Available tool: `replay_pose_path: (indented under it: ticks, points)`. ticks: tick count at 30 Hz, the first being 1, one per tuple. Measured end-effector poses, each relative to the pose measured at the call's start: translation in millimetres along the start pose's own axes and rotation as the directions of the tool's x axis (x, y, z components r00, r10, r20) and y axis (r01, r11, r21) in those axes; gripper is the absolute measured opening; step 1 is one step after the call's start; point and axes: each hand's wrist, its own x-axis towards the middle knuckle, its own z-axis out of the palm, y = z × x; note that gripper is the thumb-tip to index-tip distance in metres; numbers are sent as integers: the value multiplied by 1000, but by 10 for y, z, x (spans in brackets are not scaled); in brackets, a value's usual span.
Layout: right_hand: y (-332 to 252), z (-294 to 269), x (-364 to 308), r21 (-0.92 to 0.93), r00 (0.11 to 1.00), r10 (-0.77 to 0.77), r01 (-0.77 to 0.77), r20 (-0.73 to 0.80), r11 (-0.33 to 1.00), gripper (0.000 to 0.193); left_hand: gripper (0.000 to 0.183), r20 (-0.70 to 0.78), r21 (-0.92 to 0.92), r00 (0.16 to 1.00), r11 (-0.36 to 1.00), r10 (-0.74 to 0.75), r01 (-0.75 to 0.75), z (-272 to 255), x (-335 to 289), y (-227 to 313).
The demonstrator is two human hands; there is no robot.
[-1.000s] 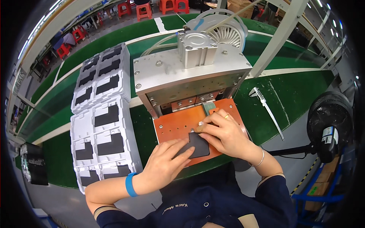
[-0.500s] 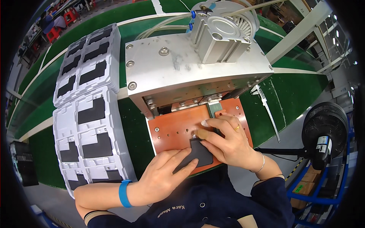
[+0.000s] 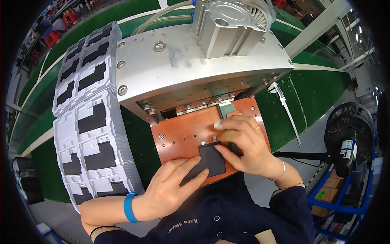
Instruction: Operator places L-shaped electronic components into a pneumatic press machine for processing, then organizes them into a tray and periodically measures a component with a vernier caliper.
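A flat black L-shaped battery cell (image 3: 212,160) with two small metal tabs on its far edge lies on the near part of the orange base plate (image 3: 177,132). My left hand (image 3: 168,185) grips its left part, fingers over the top edge and thumb lying on its face. My right hand (image 3: 248,144) is at the cell's upper right corner, thumb against the edge and fingers curled above. A whitish cover sits on one right fingertip, which is lifted off the cell. Just beyond, a metal press (image 3: 195,61) stands over the plate's far side.
Stacked white trays (image 3: 95,140) with black L-shaped cells stand to the left. On the green table (image 3: 313,97) at the right lies a caliper (image 3: 286,107). A black fan (image 3: 345,134) stands beyond the table's right edge. Air hoses (image 3: 162,18) run from the press.
My right fingers have opened from a pinch at the tabs and shifted slightly right, uncovering both tabs. My left hand keeps its hold. The press appears farther left and higher in view.
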Motion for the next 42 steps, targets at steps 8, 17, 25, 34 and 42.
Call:
replay_pose_path:
  ticks: [8, 17, 25, 34, 42]
  points:
    - [-59, -51, -36, -189, 991, -85, 104, 106, 977, 22, 43, -10, -3, 1000, 1000, -1, 1, 11, -1, 0]
    - [-140, -29, -32, -415, 992, -42, 89, 123, 906, 23, 43, -1, 31, 1000, 999, 12, -12, 11, 16, 12]
    - [2, -265, -215, -106, 997, 50, -55, -50, 993, 32, 43, 40, 62, 998, 997, -39, 36, -28, 57, 51]
    - [16, -289, -252, -86, 995, 53, -46, 85, 995, 42, 38, -15, 117, 996, 989, -90, 92, -1, 365, -99]
    - [35, -308, -232, -134, 977, 51, -24, 207, 991, 47, 42, -6, 170, 996, 981, -92, 91, -1, 509, -230]
